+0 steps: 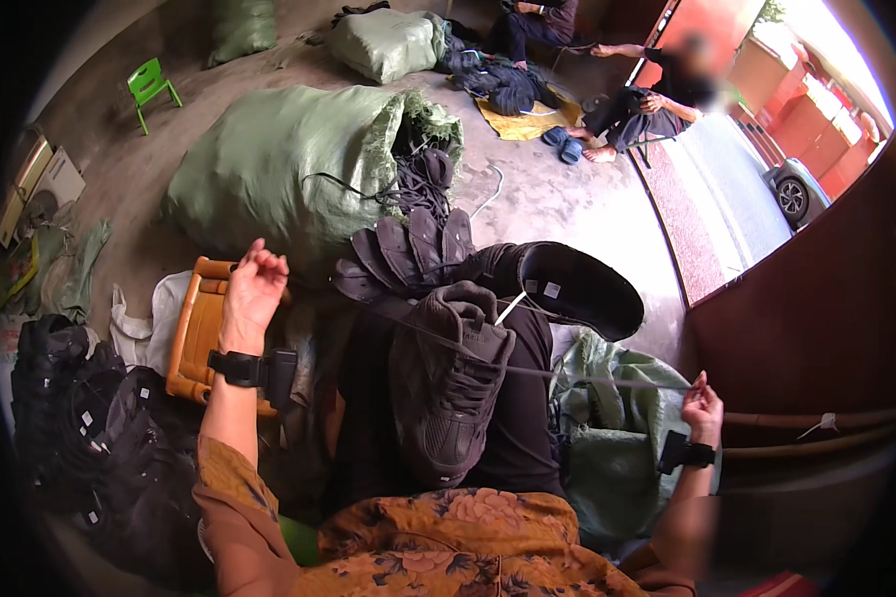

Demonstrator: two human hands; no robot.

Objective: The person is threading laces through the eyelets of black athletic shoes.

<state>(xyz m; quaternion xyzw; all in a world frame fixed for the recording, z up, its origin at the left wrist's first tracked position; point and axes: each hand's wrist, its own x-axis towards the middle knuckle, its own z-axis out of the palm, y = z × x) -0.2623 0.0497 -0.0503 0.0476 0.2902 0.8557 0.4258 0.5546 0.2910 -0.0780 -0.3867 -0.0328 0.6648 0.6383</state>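
A black lace-up shoe (443, 398) rests on my lap, its toe toward me and its lace threaded through the eyelets. From it a long dark shoelace (607, 379) runs taut to my right hand (703, 406), which pinches it out to the right. Another length stretches up and left toward my left hand (254, 294), whose fingers are closed, raised beside an orange-brown chair. Behind the shoe lie several black shoe uppers (423, 249), fanned out over my knees. Another black upper (592, 289) with white labels inside lies to their right.
A green woven sack (279, 179) spills dark laces ahead. The chair (197, 323) and piled black shoes (100, 428) are at left; another green sack (617, 428) is at right. Two people sit far off, one (667, 95) by the doorway. A small green chair (149, 85) stands far left.
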